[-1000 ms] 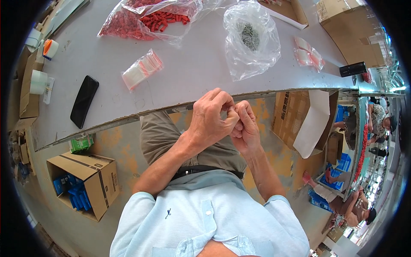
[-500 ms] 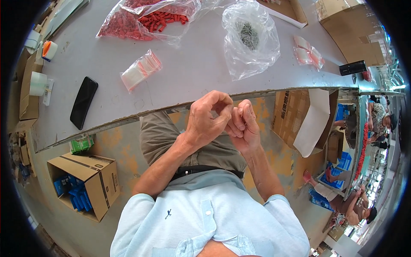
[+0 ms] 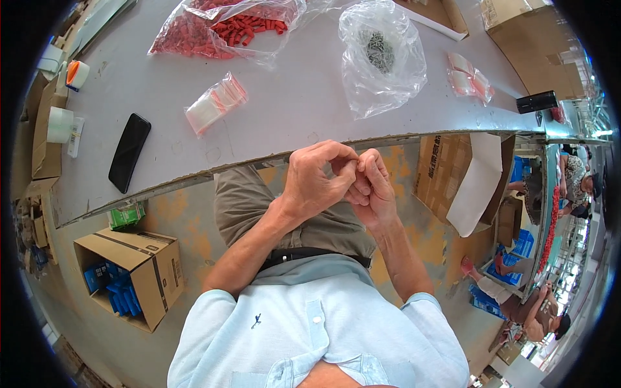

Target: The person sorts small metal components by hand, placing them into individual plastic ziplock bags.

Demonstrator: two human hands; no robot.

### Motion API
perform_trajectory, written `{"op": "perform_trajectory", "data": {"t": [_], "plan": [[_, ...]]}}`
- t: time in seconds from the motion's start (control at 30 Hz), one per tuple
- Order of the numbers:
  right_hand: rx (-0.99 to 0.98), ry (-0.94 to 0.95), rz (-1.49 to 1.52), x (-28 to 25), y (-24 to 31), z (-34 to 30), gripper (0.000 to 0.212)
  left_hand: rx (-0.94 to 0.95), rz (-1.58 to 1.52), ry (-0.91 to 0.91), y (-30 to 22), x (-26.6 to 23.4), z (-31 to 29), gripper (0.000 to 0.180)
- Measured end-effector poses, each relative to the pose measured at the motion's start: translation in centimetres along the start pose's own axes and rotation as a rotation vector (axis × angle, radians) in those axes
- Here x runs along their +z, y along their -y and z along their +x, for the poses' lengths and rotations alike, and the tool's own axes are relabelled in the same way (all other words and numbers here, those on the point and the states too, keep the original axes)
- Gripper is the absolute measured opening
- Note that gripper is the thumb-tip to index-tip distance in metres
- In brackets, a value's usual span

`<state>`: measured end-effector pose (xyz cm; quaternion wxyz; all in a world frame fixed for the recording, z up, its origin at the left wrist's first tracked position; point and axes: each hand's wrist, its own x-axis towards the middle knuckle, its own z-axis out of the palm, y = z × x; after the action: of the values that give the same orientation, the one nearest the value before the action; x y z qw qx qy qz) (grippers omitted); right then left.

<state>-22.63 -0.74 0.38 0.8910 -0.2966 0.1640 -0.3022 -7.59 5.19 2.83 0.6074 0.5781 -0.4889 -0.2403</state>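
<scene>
Left of clear bag (image 3: 388, 81) with metal pieces (image 3: 380, 52): packet of small bags (image 3: 217, 103), flat, long axis slanting, red-striped end pointing bagward. Nearside of clear bag, slightly left: left hand (image 3: 320, 178), curled, thumb to forefinger, nearer packet. Straight nearside, closer to clear bag: right hand (image 3: 373, 184), fingers folded, tips meeting left's; any grasped piece hidden, can't tell, axis unreadable. Clear bag's length running away from near edge of surface (image 3: 291, 107).

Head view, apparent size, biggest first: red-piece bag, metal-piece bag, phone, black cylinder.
1. Red-piece bag and metal-piece bag: too close to rank; the frame cuts the red one
2. Phone
3. Black cylinder
</scene>
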Motion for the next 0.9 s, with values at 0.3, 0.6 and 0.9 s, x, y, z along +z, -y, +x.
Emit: {"op": "perform_trajectory", "data": {"t": [0.3,0.6,0.9], "plan": [[0.039,-0.003,-0.014,-0.25,0.07,-0.13,0.025,0.031,0.076,0.033,-0.06,-0.3,0.19,0.008],[0.038,0.016,0.012,-0.36,-0.13,0.12,0.021,0.052,0.106,0.001,0.11,0.16,0.18,0.009],[-0.007,-0.025,-0.003,0.45,-0.32,0.37,0.019,0.026,0.1,-0.049,0.11,0.29,0.1,0.009]]}}
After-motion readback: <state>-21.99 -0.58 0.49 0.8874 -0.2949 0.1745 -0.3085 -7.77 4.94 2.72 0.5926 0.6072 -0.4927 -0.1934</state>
